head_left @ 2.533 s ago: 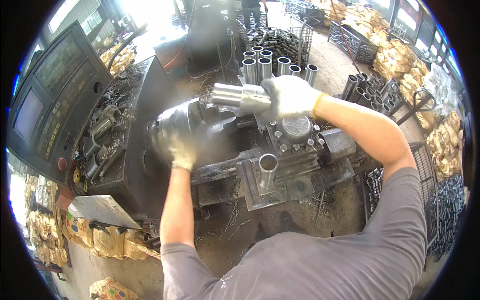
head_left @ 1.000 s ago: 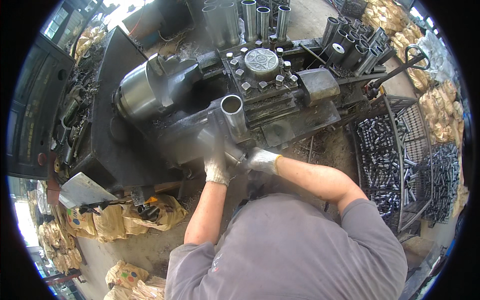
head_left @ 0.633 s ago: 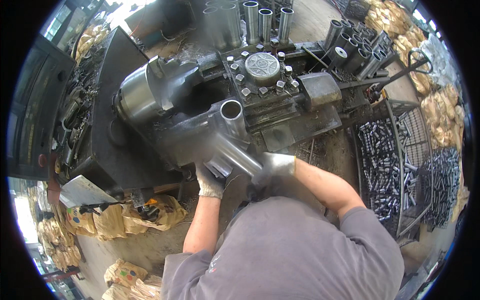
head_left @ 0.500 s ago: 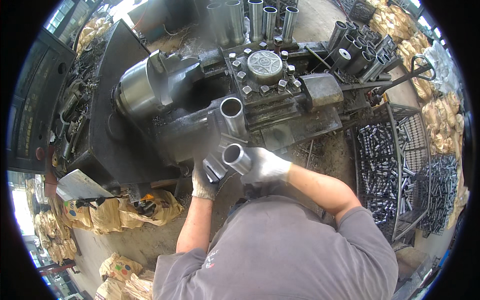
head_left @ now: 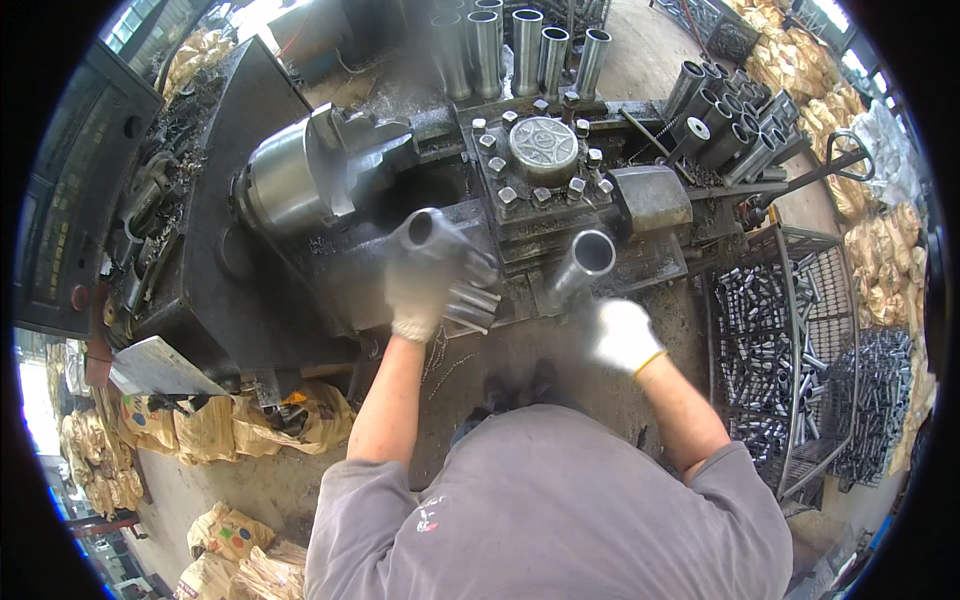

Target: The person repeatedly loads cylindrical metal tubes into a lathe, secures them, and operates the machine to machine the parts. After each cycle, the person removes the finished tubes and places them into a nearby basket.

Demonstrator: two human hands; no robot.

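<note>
Left hand (head_left: 414, 286) now clasps a steel tube (head_left: 445, 245); right hand (head_left: 622, 336), grip unclear, has shifted beside a second tube (head_left: 581, 273).

Dark metal mesh crate (head_left: 797, 350), at right, holding short silver metal pieces (head_left: 752, 345). Long black metal handle with loop end (head_left: 812, 180), beyond crate. Crumpled whitish plastic sheeting (head_left: 893, 158), far right. Tan sacks with coloured dots (head_left: 228, 532), lower left.
</note>
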